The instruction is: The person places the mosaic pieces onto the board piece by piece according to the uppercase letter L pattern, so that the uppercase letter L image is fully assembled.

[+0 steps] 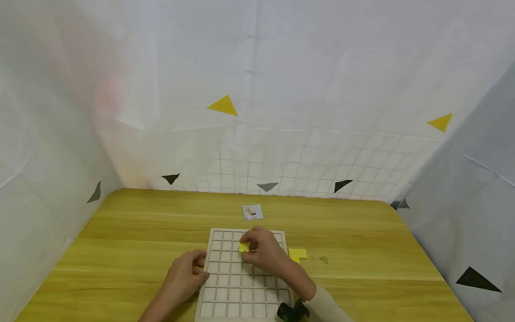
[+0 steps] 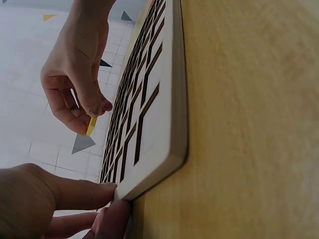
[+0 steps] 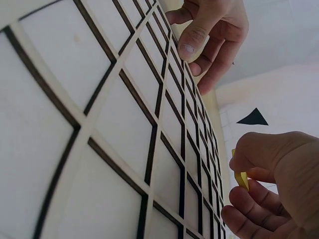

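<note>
A pale wooden grid board (image 1: 224, 294) lies on the table with rows of square cells. My left hand (image 1: 183, 273) holds the board's left edge, thumb at the rim and fingers along the side, as the left wrist view shows close up. Over the upper part of the board, my right hand (image 1: 263, 250) pinches a small flat yellow piece (image 1: 243, 247) between thumb and fingertips. In the right wrist view this yellow piece (image 3: 241, 178) is held edge-on, above the board's surface. Part of it is hidden by the fingers.
Right of the board lie flat yellow pieces (image 1: 297, 254), partly behind the right forearm. Beyond the board's far edge is a small printed grid card (image 1: 252, 212). A dark wrist-worn device (image 1: 293, 311) overlaps the board's near right corner. White sheeting (image 1: 306, 89) surrounds the wooden table (image 1: 362, 250).
</note>
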Available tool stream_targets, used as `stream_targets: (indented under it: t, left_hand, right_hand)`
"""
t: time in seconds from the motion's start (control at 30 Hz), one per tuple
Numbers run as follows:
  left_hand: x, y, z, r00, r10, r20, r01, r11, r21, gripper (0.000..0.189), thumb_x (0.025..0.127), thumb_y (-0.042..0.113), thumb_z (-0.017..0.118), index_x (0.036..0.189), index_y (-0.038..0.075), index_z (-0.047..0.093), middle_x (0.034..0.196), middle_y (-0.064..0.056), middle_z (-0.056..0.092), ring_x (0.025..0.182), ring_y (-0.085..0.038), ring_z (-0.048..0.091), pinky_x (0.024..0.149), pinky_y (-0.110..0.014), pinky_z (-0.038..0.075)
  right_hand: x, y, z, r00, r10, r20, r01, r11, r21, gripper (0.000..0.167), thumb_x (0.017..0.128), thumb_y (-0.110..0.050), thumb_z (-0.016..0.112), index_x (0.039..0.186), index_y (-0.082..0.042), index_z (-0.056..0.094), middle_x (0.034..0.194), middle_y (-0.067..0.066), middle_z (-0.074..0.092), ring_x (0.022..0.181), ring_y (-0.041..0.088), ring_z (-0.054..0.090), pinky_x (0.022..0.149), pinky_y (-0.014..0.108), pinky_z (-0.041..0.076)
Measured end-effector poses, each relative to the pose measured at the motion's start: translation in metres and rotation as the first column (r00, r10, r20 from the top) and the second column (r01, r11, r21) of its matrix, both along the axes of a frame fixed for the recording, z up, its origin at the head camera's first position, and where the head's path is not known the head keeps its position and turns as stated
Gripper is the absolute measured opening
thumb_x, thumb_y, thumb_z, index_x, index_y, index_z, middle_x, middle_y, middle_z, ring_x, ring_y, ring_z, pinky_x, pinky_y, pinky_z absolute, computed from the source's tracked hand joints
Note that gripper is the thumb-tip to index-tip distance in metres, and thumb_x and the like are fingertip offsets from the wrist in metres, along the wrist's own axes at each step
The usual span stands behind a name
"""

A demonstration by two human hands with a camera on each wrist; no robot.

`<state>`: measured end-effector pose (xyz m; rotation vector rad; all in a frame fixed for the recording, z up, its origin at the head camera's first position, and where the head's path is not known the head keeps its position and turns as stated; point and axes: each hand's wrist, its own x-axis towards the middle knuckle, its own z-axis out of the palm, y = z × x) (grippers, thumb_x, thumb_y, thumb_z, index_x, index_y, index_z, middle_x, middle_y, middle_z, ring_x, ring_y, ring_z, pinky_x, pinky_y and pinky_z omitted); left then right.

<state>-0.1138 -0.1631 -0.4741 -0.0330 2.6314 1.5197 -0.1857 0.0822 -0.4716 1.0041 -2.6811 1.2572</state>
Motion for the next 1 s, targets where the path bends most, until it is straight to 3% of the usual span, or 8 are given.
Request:
stream_targets:
  t: [0.47,1.0]
  left_hand:
    - [0.001,0.000,0.000,1.000,0.005,-0.002,-0.005,1.000,0.010,0.051,0.078,-0.007,0.077,0.127,-0.007,0.061,0.098,-0.007,0.061,0.078,-0.017,0.062,0.052,-0.029,0.054]
    - [-0.002,-0.002,-0.002,1.000,0.007,-0.020,-0.008,1.000,-0.024,0.052,0.077,-0.005,0.079,0.126,-0.007,0.062,0.095,-0.004,0.062,0.077,-0.014,0.062,0.060,-0.026,0.053]
  right_hand:
    - [-0.007,-0.007,-0.004,1.000,-0.010,-0.008,0.010,1.000,0.011,0.023,0.080,-0.002,0.075,0.102,-0.007,0.072,0.092,0.002,0.059,0.075,0.012,0.057,0.064,0.023,0.050]
    - [-0.017,-0.020,-0.007,1.000,-0.006,-0.004,0.006,0.999,0.048,0.023,0.080,-0.003,0.077,0.102,-0.006,0.073,0.096,0.002,0.062,0.080,0.016,0.060,0.067,0.022,0.051]
